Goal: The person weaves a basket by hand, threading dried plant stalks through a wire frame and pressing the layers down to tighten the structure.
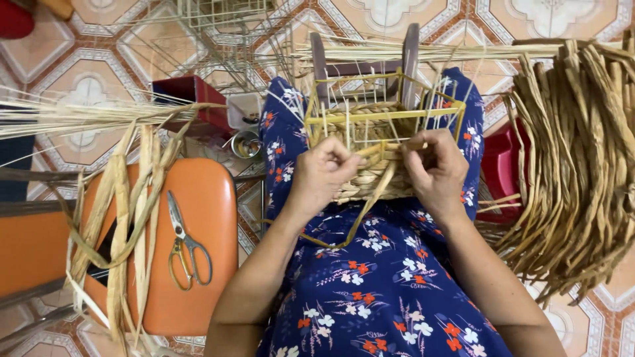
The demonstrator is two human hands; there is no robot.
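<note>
Forearms angle inward over the lap, left hand (322, 173) and right hand (433, 168) each pinching straw strands (374, 153) on the woven basket (370, 182).

Half-woven basket on my lap

The basket (370, 155) has a yellow wire frame, its lower part woven with tan straw; one loose straw strand (370, 198) hangs diagonally from its front.

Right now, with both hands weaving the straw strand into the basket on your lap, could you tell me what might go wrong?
1. The half-woven straw basket on its yellow wire frame rests only on the lap; it might tip.
2. The flat dried strand pinched between the left hand and right hand trails loosely and could kink or snag.
3. The metal scissors lie near the orange stool edge, beside hanging strips that might drag them off.
</note>
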